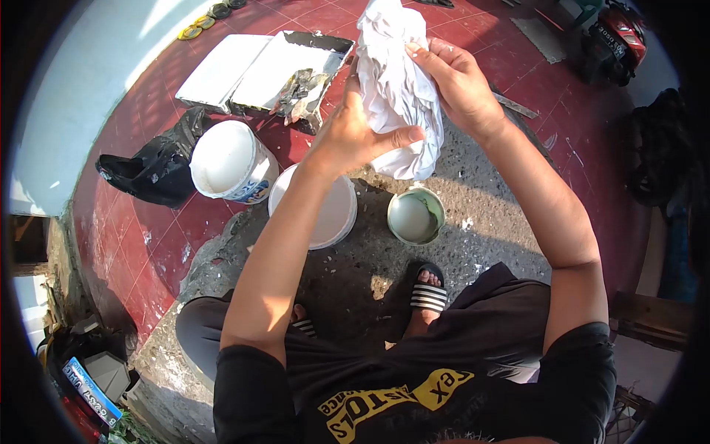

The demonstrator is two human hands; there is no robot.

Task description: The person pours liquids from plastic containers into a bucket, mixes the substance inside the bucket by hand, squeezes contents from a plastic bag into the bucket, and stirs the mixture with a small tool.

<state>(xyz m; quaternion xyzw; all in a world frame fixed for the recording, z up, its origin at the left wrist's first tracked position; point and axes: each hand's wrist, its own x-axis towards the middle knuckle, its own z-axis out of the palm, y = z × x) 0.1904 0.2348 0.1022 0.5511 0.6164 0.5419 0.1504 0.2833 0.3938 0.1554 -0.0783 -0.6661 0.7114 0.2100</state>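
Note:
Both my hands grip a bunched white cloth (399,96), held up in front of me above the rough concrete. My left hand (355,137) wraps the cloth's left side, its thumb lying across the lower front. On the right edge, higher up, my right hand (462,81) pinches a fold between thumb and fingers. The cloth hangs in creases; its top reaches the frame's upper edge. Below it stands a small green-rimmed pail (416,216) with cloudy liquid inside. A white bucket (336,214) with pale liquid is partly hidden behind my left forearm.
Another white bucket (231,161) stands further left, beside a black plastic bag (151,166). Behind them lies an opened box with white panels (222,70) on red tiles (140,244). A motorbike (614,44) is at the upper right. My sandalled foot (427,296) rests near the pail.

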